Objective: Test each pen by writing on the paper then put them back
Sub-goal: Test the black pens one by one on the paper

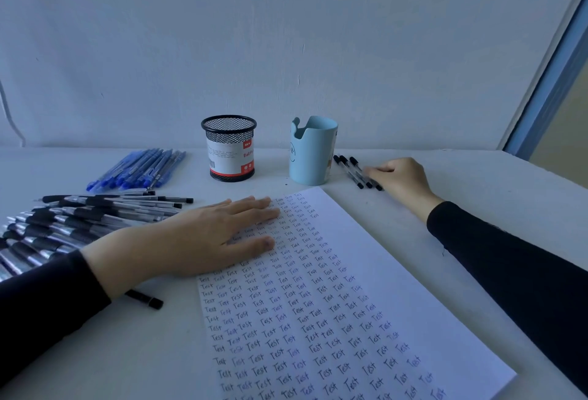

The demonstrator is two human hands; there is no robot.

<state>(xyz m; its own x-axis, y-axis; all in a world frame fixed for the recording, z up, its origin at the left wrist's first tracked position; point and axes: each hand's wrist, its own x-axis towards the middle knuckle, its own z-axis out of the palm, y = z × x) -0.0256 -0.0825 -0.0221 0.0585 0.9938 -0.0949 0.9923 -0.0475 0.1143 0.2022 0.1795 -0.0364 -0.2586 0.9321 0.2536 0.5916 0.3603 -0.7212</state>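
Counter [477, 177]: one, white, carries all items.

Paper [366, 272]: one sheet, lying at an angle and covered with rows of the handwritten word "Test".

Black pens, heap [79, 218]: left of the paper. They overlap too much for a count.

Left hand [203, 234]: lies flat with fingers straight, pressing on the paper's far left portion.

Right hand [401, 177]: beyond the paper's far right edge, fingers curled over the near ends of three black pens [350, 167]. Whether it grips one cannot be told.

Blue pens [140, 167]: one row of roughly ten, beyond the paper to the far left.

Blue cup [313, 154]: one, just beyond the paper's far corner. Contents cannot be told.

Mesh holder [230, 151]: one, black and labelled, beyond the paper and left of its far corner. Contents cannot be told.

Single black pen [148, 300]: left of the paper, partly under the left sleeve.
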